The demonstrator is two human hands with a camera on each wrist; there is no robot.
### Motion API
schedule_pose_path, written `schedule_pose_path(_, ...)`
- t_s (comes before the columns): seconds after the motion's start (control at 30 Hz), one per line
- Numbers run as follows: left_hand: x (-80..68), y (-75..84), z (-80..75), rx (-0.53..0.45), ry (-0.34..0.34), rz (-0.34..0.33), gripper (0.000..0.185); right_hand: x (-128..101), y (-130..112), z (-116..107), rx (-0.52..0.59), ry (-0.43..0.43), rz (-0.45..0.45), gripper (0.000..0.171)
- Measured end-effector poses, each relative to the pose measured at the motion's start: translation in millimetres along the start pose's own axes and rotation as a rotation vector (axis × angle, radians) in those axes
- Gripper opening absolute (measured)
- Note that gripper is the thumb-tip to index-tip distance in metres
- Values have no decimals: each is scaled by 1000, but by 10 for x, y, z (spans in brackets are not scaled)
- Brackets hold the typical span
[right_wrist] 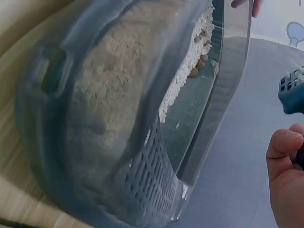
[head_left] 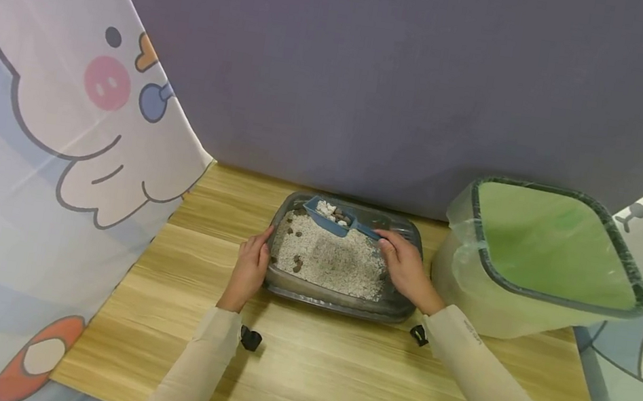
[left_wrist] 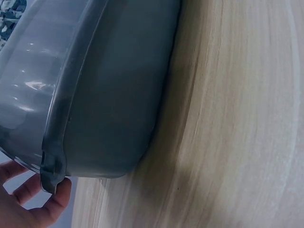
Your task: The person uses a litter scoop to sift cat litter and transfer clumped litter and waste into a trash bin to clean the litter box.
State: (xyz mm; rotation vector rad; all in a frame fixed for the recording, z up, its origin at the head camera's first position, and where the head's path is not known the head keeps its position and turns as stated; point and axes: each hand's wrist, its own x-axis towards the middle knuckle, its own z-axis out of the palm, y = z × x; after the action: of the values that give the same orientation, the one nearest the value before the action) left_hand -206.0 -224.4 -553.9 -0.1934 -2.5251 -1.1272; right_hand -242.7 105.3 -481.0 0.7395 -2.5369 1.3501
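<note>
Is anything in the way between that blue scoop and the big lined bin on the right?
Besides the right hand holding the scoop, only the tray's right edge and the bin's raised rim stand between them; no loose object shows.

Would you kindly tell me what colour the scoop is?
The scoop is a muted blue, seen best in the head view.

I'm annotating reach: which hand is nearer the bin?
Right. The right hand, gripping the scoop, is just left of the bin; the left hand is farther left, holding the tray.
</note>
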Motion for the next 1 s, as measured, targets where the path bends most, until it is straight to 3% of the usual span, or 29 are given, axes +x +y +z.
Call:
schedule_pose_path(0.2, 19, -1, -7, 6, -1, 7, 41, -27, -53, -80, -25, 19, -19, 33)
schedule_pose_path(0.47, 13, 0, -13, 1, -16, -12, 42, -60, -62, -73, -62, 132, -34, 33)
schedule_pose_path(0.77, -1, -5, -12, -15, -38, -32, 42, -114, -42, -36, -65, 105, 17, 33)
schedule_pose_path(1.0, -7, -14, -9, -14, -39, -30, 42, -122, -55, -44, -45, 123, -36, 31)
